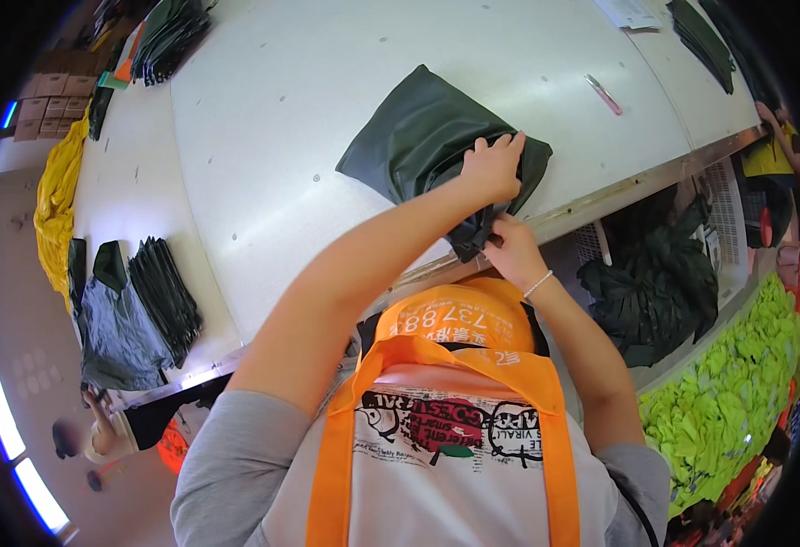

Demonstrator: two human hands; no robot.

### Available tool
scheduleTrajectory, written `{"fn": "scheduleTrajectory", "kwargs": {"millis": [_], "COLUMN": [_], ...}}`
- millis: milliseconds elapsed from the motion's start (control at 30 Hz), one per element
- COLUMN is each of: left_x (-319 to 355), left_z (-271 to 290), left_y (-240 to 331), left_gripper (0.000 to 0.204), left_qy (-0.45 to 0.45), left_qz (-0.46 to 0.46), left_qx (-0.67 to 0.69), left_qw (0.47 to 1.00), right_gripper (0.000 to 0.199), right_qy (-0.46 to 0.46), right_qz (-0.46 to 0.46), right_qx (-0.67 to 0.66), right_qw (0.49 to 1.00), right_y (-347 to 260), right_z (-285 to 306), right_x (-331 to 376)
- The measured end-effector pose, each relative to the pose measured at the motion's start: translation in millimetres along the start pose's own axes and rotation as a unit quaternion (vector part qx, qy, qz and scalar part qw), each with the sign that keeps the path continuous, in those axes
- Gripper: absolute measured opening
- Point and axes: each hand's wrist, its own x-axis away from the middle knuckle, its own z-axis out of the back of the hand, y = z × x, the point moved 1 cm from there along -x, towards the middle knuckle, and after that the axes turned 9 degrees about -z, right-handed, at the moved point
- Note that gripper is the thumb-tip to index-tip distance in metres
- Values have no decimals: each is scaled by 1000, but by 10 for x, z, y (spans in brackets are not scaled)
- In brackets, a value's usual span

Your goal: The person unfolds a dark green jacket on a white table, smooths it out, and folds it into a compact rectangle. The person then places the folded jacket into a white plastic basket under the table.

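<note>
A dark, smooth piece of coated fabric, folded into a rough square, lies on the white table near its front edge. My left hand rests on its right part with the fingers stretched out and apart; the thumb is hidden. At the table's edge my right hand pinches a gathered, bunched end of the same fabric between thumb and fingers. Part of that end hangs over the edge towards me. Whether the fabric is a finished garment I cannot tell.
Pink thread snips lie on the white table. Dark folded pieces are stacked at the left, others at the far corners. Below the right edge, a crate holds dark fabric beside a bright green heap. Other people work at both sides.
</note>
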Motion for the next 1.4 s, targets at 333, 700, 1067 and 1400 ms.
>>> {"fn": "scheduleTrajectory", "kwargs": {"millis": [333, 700, 1067, 1400], "left_x": [958, 1010, 583, 494], "left_z": [787, 341, -234, 352], "left_y": [-186, -46, 90, 128], "left_gripper": [95, 34, 13, 27], "left_qy": [60, 212, -117, -29], "left_qz": [-154, -178, -216, -287], "left_qx": [101, 213, 72, 293], "left_qw": [981, 937, 967, 911], "right_gripper": [7, 5, 8, 7], "right_qy": [37, 34, -45, -30], "right_qz": [-7, 115, 136, 130], "right_qx": [0, 89, 244, 257], "right_qw": [999, 989, 959, 957], "right_y": [-154, -354, -274, -289], "right_z": [136, 327, 647, 1008], "right_x": [-16, 3, 250, 372]}}
